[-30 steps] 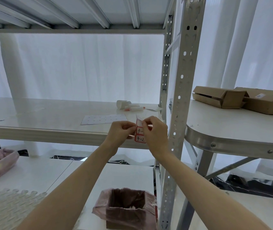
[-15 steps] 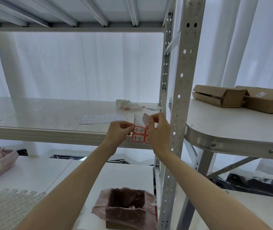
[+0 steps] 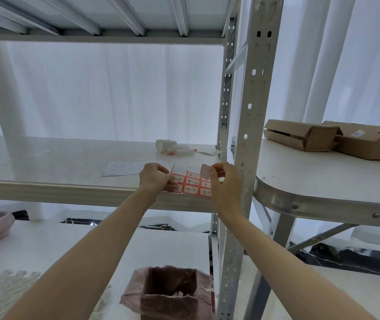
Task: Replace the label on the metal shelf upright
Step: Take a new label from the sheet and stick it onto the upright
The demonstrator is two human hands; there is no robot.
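My left hand [image 3: 155, 177] pinches the left edge of a label sheet [image 3: 192, 184] of red-bordered stickers marked 4-1 and 4-2, held over the front lip of the middle shelf [image 3: 45, 190]. My right hand [image 3: 224, 183] holds one peeled label [image 3: 205, 171] between thumb and fingertips, its pale back turned toward me, just above the sheet. The perforated grey metal upright [image 3: 251, 116] rises directly to the right of my right hand. I see no label on the visible face of the upright.
On the shelf lie a used backing sheet [image 3: 133, 168], a white roll [image 3: 164, 144] and markers [image 3: 182, 151]. A bag-lined bin [image 3: 172, 294] stands below. Cardboard boxes [image 3: 332, 139] sit on a round-cornered table [image 3: 323, 204] to the right.
The right hand has pulled one label free of the sheet and lifted it to the right. The sheet now lies flatter, showing more stickers. The camera view tilted up slightly.
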